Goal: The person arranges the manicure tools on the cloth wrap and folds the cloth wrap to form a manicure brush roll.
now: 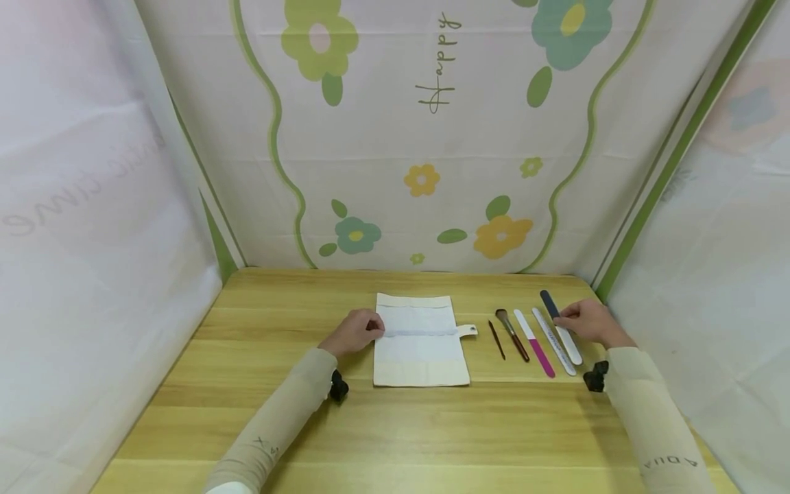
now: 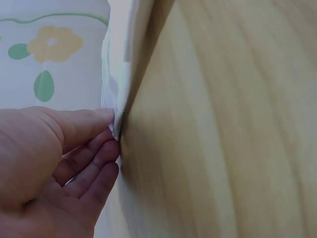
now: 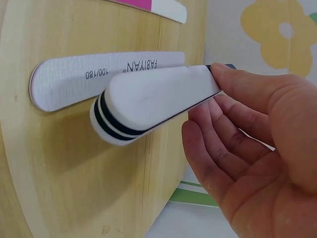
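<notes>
My left hand pinches the left edge of an unrolled white fabric pouch between thumb and fingers; the left wrist view shows the thumb on the cloth edge. The pouch lies flat, its snap tab pointing right. Between thumb and fingertips, my right hand holds a black-and-white nail buffer near its dark end, the white end tilted above the table in the right wrist view. Just left of the buffer lies a grey nail file printed with FABIYAN and 100/180.
Further left on the wooden table lie a pink-and-white nail file, a brush with a dark reddish handle and a thin dark stick. Flower-printed cloth stands behind the table, with pale cloth along both sides.
</notes>
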A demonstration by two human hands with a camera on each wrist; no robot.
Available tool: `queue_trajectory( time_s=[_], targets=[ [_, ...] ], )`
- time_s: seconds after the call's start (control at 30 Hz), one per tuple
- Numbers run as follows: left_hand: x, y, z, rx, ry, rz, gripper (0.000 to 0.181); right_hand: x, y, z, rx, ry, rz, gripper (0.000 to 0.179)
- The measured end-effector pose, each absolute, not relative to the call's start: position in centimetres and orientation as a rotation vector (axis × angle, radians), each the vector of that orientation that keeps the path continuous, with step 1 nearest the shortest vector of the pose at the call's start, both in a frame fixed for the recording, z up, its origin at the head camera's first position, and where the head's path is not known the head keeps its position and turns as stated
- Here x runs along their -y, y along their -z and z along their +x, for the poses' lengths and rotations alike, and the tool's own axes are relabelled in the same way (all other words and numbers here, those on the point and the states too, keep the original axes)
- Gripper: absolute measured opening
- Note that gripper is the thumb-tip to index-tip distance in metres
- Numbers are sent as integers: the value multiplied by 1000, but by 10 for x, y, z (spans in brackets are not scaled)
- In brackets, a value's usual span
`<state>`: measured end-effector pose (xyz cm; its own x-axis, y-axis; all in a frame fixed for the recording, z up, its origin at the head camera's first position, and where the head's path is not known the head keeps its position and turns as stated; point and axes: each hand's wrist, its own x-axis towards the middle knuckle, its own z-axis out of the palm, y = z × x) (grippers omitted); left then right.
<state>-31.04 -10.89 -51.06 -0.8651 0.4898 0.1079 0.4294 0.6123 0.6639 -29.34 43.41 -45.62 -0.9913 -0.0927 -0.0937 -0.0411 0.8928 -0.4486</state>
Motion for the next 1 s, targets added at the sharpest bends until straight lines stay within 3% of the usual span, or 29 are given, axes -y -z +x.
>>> queue_trajectory(
  time_s=[0.33,1.0],
  targets=[
    [112,509,-315,-2683,-1106,765,13,-424,458,-302,-2926,786,-108,48],
    [115,501,-314,-2594,-1130,682,15,-353,446,-314,-2729,1155,-124,52]
  ],
)
